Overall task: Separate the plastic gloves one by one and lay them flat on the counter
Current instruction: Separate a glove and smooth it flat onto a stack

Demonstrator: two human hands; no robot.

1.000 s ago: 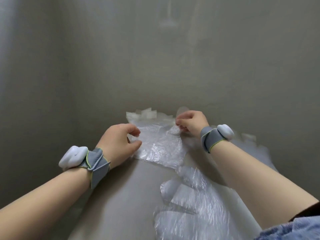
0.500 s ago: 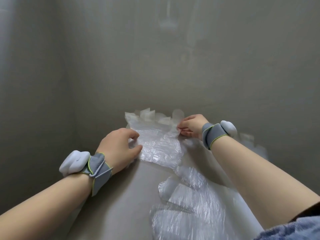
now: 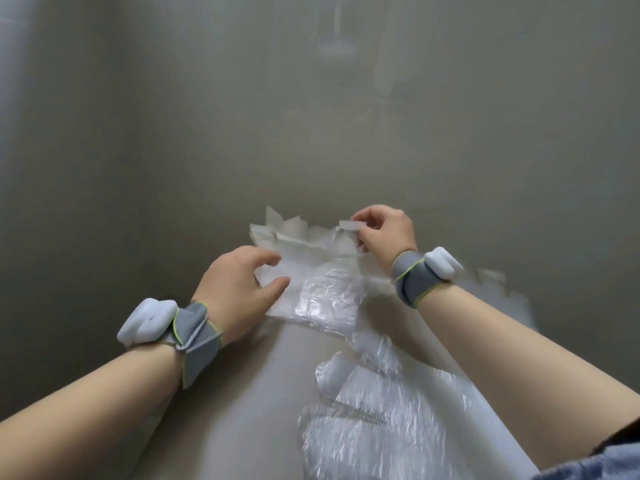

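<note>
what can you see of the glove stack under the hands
The stack is a thin pile of clear, crinkled plastic gloves with whitish edges at its far end. It lies on the grey counter near the wall. The left hand grips its left edge; the right hand pinches a corner lifted at its far right. Glove count unclear.

No words, numbers or signs can be read here. The clear crinkly plastic gloves (image 3: pixel 325 296), the grey cloth wrist bands (image 3: pixel 414 278) and the smooth grey bench (image 3: pixel 242 393) are all plain.
</note>
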